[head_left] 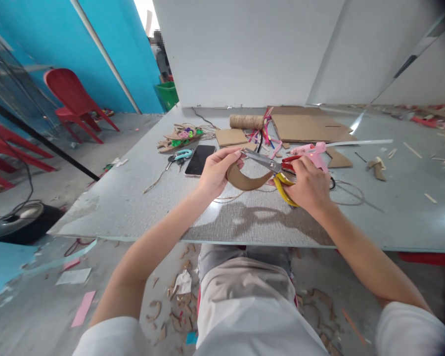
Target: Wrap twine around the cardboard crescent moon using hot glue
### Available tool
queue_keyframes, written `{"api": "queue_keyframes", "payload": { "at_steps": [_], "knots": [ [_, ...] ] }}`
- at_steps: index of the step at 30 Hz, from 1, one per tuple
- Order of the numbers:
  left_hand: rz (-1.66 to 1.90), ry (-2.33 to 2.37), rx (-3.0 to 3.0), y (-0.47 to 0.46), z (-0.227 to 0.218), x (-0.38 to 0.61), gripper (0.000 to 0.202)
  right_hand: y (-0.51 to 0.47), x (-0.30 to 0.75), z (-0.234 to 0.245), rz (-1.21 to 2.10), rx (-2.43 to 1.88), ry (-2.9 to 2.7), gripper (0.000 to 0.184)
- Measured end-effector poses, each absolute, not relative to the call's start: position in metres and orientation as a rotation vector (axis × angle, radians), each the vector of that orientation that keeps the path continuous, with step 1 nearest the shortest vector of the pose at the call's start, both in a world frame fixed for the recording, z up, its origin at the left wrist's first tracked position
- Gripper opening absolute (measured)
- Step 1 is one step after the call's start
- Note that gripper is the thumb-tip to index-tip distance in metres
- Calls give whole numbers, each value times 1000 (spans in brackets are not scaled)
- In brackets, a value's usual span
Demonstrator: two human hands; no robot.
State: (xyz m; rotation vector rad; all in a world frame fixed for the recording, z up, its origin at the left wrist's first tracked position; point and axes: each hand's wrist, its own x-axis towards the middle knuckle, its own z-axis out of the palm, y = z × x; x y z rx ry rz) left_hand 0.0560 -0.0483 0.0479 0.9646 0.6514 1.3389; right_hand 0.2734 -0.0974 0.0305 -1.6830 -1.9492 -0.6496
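Note:
My right hand grips a pair of scissors by its red and yellow handles. The blades point left, and their tips are close to the fingertips of my left hand. Pinched in my left hand is a curved strip of brown cardboard, bent like a crescent, hanging just below the blades. Whether the blades touch the cardboard I cannot tell. Thin twine loops beneath it, over the tabletop. Beyond my right hand lies a pink glue gun with a white glue stick in its back.
On the grey table are a phone, keys with a blue carabiner, a twine roll, colourful pipe cleaners and cardboard sheets. A white panel rises behind. Cardboard scraps litter the floor.

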Motion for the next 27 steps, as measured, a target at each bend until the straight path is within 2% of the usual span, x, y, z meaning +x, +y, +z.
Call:
{"api": "queue_keyframes", "payload": {
  "at_steps": [22,27],
  "knots": [
    [1286,637,1027,-50,44,57,14,-96,274,31,-680,-1700,-1971,49],
    [1272,649,1038,-50,44,57,15,-94,278,29,-590,-1672,-1984,51]
  ]
}}
